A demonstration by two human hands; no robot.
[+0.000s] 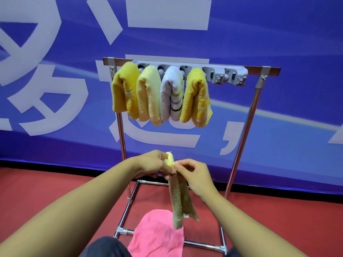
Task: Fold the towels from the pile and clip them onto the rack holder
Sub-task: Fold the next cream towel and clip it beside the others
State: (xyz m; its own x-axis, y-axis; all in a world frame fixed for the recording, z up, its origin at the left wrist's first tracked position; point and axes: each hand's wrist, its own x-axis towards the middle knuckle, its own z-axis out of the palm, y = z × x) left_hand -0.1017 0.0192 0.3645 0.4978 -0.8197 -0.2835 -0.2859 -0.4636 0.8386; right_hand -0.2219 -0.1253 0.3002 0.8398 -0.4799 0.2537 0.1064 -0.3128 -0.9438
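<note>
A blue banner (278, 43) with large white characters fills the far side of the scene, and a red floor (278, 219) runs along the near side below it. In front of the banner stands a metal rack (241, 138) with a horizontal top bar, two upright poles and a rectangular base frame on the floor. A grey clip holder (228, 76) is fixed along the top bar. Its left clips carry four folded towels hanging side by side and touching: a deep yellow towel (123, 89) farthest left, then a pale yellow towel (148, 93), a white striped towel (171, 93), and an orange-yellow towel (196, 95) on the right. The clips at the right end of the holder hold nothing. On the floor inside the base frame, near the person, lies a pink towel (157, 236), spread flat. Above it, in mid-air and well below the holder, hangs a folded olive-yellow towel (179, 203) in a narrow strip. The left hand (150, 164) grips its bunched top end with fingers curled round the cloth, and the right hand (193, 173) pinches the same top end just beside it, thumb and forefinger pressed together on the fabric. Both bare forearms reach in from the near edge.
</note>
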